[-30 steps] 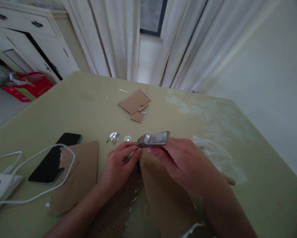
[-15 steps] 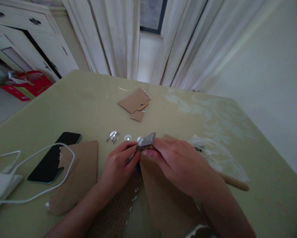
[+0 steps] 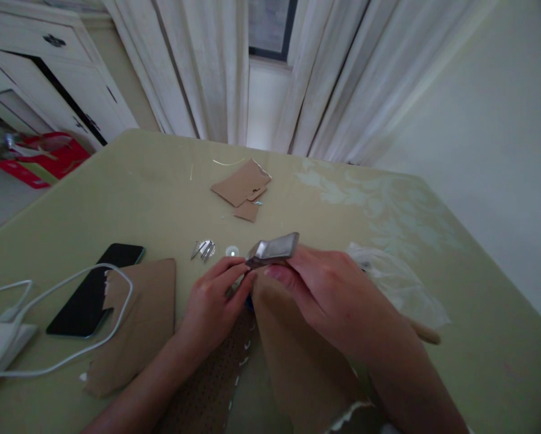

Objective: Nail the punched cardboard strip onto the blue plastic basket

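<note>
My right hand (image 3: 329, 289) is closed around a hammer, gripping it close to its grey metal head (image 3: 275, 248). Its wooden handle (image 3: 422, 330) emerges beyond my right forearm. The fingers of my left hand (image 3: 218, 298) are pinched together right beside the hammer head; what they hold is hidden. Below both hands lie a brown sheet dotted with small holes (image 3: 202, 380), white flecks along its edge, and a plain cardboard piece (image 3: 302, 355) with a torn end. A bit of something blue (image 3: 249, 302) shows between them. Several nails (image 3: 203, 249) rest just past my left hand.
A white disc (image 3: 232, 252) sits near the nails. Cardboard scraps (image 3: 243, 187) lie farther back. On the left are a phone (image 3: 90, 295), a torn cardboard sheet (image 3: 139, 319) and a white cable (image 3: 58, 366) from a power strip (image 3: 8, 343). A clear plastic bag (image 3: 397, 283) lies right.
The hammer head has lifted and tilted slightly to the right, showing more of its flat metal side. My left hand keeps its pinch in nearly the same place. The view has shifted a little.
</note>
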`<state>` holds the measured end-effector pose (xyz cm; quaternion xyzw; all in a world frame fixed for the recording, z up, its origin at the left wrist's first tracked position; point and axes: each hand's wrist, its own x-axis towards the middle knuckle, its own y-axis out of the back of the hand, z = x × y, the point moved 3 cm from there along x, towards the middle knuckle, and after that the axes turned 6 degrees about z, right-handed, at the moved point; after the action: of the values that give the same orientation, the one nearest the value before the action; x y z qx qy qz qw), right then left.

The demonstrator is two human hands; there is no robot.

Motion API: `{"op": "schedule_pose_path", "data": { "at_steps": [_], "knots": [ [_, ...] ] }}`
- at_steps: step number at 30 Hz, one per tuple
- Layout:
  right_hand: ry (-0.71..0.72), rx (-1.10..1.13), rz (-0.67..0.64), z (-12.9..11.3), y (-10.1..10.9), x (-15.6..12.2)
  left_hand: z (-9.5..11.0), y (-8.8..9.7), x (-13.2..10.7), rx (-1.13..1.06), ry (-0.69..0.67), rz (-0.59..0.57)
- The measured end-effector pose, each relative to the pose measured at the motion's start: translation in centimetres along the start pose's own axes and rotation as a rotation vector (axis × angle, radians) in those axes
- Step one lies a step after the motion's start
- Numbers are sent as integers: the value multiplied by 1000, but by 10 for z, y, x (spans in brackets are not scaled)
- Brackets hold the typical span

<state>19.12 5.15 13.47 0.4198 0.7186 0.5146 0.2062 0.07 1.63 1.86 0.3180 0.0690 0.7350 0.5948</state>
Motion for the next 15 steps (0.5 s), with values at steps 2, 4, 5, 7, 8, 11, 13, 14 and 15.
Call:
{"op": "schedule_pose_path", "data": {
  "at_steps": [2, 4, 5, 7, 8, 11, 13, 14, 15],
  "knots": [
    [-18, 27, 28, 2, 4, -2, -2, -1, -1, 5, 27, -17],
    [-19, 35, 22, 3, 4, -3, -4, -3, -2, -13, 75, -66],
    [-16, 37, 13, 3, 4, -3, -5, -3, -2, -34, 107, -99],
    [-5, 41, 9, 3, 3, -3, -6, -5, -2, -100, 170, -168],
    [-1, 43, 9, 3, 2, -2, -7, -5, -2, -139, 196, -197],
    [6, 40, 2, 2, 0, 1, -8, -6, -1, -237, 245, -248],
    [1, 33, -19, 2, -3, 4, -9, -7, -1, -270, 259, -258],
    [-3, 24, -37, 2, -5, 5, -10, -8, -1, -278, 264, -258],
    [-5, 12, -57, 2, -7, 6, -10, -8, -1, -283, 269, -256]
  ]
}}
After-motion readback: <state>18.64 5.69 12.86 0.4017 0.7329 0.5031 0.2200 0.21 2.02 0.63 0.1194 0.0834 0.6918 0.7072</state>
